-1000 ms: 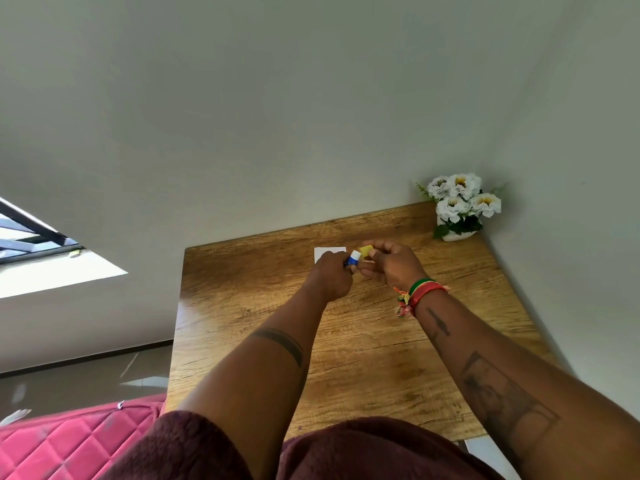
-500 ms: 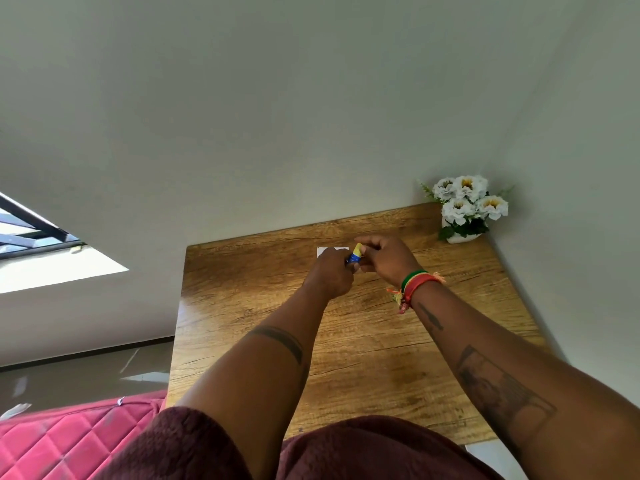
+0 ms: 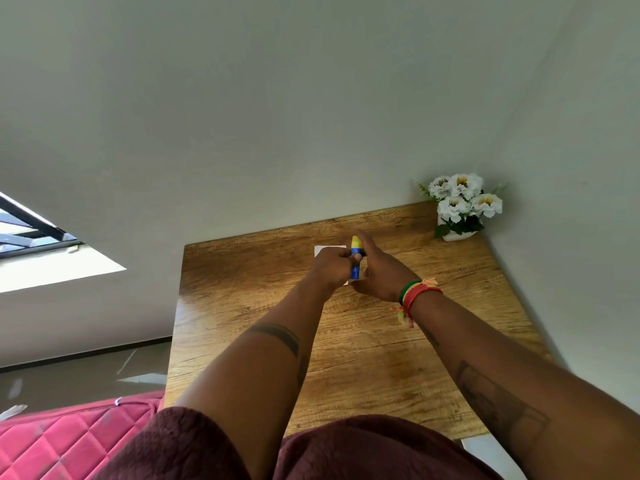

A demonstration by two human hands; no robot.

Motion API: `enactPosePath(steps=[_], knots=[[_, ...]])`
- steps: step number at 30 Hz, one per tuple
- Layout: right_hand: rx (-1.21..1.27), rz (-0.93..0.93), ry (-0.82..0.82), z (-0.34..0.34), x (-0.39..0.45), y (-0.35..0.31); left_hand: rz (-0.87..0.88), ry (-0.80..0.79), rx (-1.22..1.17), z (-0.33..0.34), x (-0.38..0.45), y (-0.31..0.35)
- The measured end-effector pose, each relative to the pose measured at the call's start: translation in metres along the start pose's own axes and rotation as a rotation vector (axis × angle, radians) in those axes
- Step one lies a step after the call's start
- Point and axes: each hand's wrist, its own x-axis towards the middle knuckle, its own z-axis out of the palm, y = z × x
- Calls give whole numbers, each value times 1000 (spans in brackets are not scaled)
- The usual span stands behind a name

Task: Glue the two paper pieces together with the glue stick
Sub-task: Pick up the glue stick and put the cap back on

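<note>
The glue stick (image 3: 355,263) has a blue body and a yellow cap, and it stands upright over the far middle of the wooden table (image 3: 346,358). My left hand (image 3: 330,266) is closed around the blue body. My right hand (image 3: 379,271) presses against the stick from the right, with its fingers lying along the yellow cap. White paper (image 3: 323,250) lies flat on the table under both hands. Only its far left corner and a sliver near the stick's base show. I cannot tell the two paper pieces apart.
A white pot of white flowers (image 3: 459,209) stands in the table's far right corner, against the grey walls. A pink quilted seat (image 3: 69,441) sits low on the left beside the table. A braided bracelet (image 3: 414,296) is on my right wrist.
One second ago the yellow cap was off, held in my right hand. The cap is now on the stick, and the stick has turned upright between both hands.
</note>
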Motion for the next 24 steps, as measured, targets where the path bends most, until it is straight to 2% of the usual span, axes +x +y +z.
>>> enactPosePath(steps=[4,10,12,15,19,24], knots=[[-71,-26,71,0,6,0,-16,-4,-32,1,-1,0],[-94,-60,62,1,6,4,-34,-24,-15,0,1,-3],[-21,-36,3,1,6,6,-18,8,17,1,4,-5],[256,53,-48,5,3,9,16,78,40,2,9,-5],[248,139,249,7,6,17,53,70,28,11,14,2],[199,198,373,-6,19,27,166,106,177,26,22,14]])
